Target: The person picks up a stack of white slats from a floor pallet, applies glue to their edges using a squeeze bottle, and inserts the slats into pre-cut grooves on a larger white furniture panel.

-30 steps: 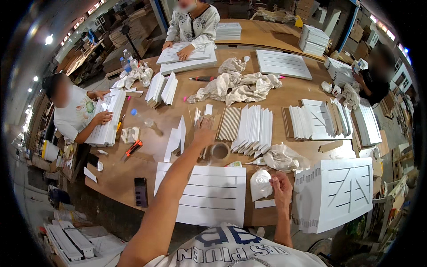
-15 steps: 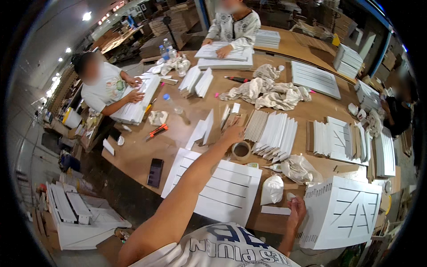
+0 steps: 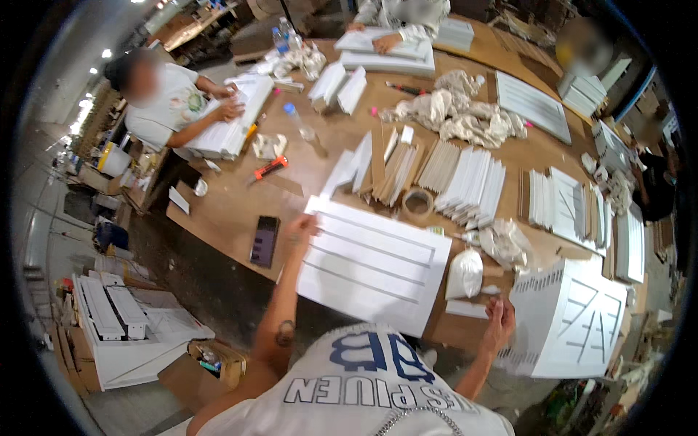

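My left hand (image 3: 302, 228) is at the left edge of a white panel (image 3: 371, 280) with long dark grooves. Its fingers are curled near that edge, and blur hides whether they hold anything. On the right, my right hand (image 3: 499, 320) is closed, its fingertips pressed together; whatever is in them is too small to make out. Just beyond it lie a small white piece (image 3: 491, 289) and a flat white strip (image 3: 465, 309). A white plastic bag (image 3: 464, 275) stands between the panel and this hand. Brown strips (image 3: 396, 171) lie beyond the panel.
A tape roll (image 3: 418, 204) sits beside stacked white strips (image 3: 472, 187). Left are a phone (image 3: 265, 241), an orange cutter (image 3: 268, 170) and a bottle (image 3: 302, 123). A white grooved box (image 3: 582, 320) stands at right. Co-workers (image 3: 171, 102) handle panels around the table.
My left hand has drawn back from the brown strips to the panel's left edge. The right hand's fingers have closed more. The whole view has shifted.
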The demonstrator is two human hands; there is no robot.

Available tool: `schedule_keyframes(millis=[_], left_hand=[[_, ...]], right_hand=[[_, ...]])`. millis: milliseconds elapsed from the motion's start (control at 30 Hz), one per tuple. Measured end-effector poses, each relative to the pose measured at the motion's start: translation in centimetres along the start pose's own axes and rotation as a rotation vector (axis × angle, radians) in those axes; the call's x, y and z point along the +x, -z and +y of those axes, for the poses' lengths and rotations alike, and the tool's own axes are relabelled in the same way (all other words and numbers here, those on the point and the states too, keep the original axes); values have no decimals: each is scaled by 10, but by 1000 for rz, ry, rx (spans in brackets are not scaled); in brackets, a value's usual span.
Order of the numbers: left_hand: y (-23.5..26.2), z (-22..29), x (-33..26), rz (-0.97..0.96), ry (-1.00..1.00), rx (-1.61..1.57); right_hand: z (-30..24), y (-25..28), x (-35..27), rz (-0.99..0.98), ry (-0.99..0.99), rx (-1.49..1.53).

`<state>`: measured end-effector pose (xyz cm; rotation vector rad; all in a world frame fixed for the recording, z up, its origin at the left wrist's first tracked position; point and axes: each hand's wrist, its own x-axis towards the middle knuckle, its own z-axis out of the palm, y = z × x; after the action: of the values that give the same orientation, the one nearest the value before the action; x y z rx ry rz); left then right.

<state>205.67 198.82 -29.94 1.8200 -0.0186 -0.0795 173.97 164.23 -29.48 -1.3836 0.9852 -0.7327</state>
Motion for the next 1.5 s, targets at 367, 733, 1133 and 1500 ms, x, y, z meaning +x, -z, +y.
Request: schedule_keyframes(millis=[367, 733, 1133, 1500], left_hand=[[112, -82, -55, 34, 241, -45], [109, -93, -50, -310, 309, 320], [110, -108, -53, -363, 286, 345], [107, -96, -59, -293, 212, 286]], right_hand=[[40, -30, -77, 16, 31, -187], [84, -84, -134, -45, -72, -668], [65, -87, -139, -121, -129, -645], [76, -76, -128, -309, -70, -620]])
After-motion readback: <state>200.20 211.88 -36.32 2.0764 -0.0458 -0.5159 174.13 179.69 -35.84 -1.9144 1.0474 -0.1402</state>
